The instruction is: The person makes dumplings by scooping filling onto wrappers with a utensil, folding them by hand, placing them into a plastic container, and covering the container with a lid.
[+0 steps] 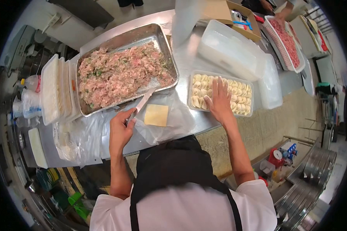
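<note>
My left hand (122,129) is wrapped round the handle of a flat metal spatula (144,101), its blade angled toward the near rim of a big metal tray (176,79). Minced meat with green bits (123,73) fills much of that tray. Just right of the spatula, a stack of square yellow wrappers (156,115) lies on a plastic sheet (181,123). My right hand (221,102) is spread, fingers apart, over a clear container (251,89) holding rows of folded dumplings (241,96). Whether its fingertips touch the dumplings cannot be told.
Clear plastic containers (231,50) and a lid (270,82) lie beyond the dumplings. Stacked lidded boxes (52,90) stand left of the tray. A cardboard box (250,32) is at the back. At the upper right, another person's hand (284,13) reaches to a basket of meat (285,42).
</note>
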{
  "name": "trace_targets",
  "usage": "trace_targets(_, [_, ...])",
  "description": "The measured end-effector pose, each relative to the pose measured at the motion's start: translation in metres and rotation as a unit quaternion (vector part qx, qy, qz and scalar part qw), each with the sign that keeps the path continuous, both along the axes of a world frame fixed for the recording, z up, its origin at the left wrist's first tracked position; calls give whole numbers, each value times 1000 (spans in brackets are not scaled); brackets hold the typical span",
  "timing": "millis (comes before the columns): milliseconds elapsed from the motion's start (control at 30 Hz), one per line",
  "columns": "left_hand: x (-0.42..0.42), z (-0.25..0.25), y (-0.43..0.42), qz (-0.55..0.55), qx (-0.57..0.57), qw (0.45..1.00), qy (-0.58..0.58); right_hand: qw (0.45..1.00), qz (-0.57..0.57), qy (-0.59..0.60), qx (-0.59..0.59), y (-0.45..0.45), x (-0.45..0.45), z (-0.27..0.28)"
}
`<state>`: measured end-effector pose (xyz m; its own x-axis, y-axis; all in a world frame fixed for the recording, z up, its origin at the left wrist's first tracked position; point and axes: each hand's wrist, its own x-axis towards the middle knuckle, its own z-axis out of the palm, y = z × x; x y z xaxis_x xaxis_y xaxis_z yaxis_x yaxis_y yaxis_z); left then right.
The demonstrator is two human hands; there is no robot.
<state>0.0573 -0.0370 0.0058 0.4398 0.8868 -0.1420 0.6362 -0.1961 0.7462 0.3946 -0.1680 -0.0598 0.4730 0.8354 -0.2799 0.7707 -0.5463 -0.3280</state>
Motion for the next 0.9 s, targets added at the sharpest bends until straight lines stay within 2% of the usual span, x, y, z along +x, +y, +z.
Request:
trace_targets(67, [3,-2,-2,3,16,1000,10,989,81,-109,57,9,-5,-2])
trace_targets(200, [9,-3,-10,44,10,999,-6,993,114,-15,-34,21,-5,-6])
trace_targets(267, [8,-7,-15,65,12,998,-10,986,141,-64,67,30,-7,0])
trace_targets(333, [7,-10,-17,69,31,997,-15,984,167,-54,41,29,-9,-16])
trace_targets(400, [3,2,-16,106,1,994,28,979,199,-48,24,37,-7,-19])
trace_targets(467, [-6,8,-18,131,28,990,33,987,130,38,86,35,-9,-5])
trace_targets(500, [-9,13,-16,145,13,988,52,985,155,-10,77,35,-12,-4])
trace_targets(533, [-14,13,-14,159,15,986,55,983,168,-5,80,34,-14,-7])
trace_targets(600, [-26,10,-11,143,67,985,71,975,219,-46,-4,31,-15,-13])
trace_targets(633, [-32,9,-7,152,70,983,72,973,228,-45,1,30,-12,-12])
trace_targets(700, [-45,8,-2,111,74,975,178,975,163,97,112,24,-6,-5])
trace_targets(733, [-50,14,2,112,73,975,178,975,164,96,112,21,-7,1])
trace_targets(800, [-59,33,11,123,11,968,218,961,102,123,226,13,-11,19])
trace_targets(833, [-63,41,17,123,30,965,232,963,97,118,223,9,-14,27])
trace_targets(900, [-73,47,31,109,37,963,244,937,24,203,282,5,-24,38])
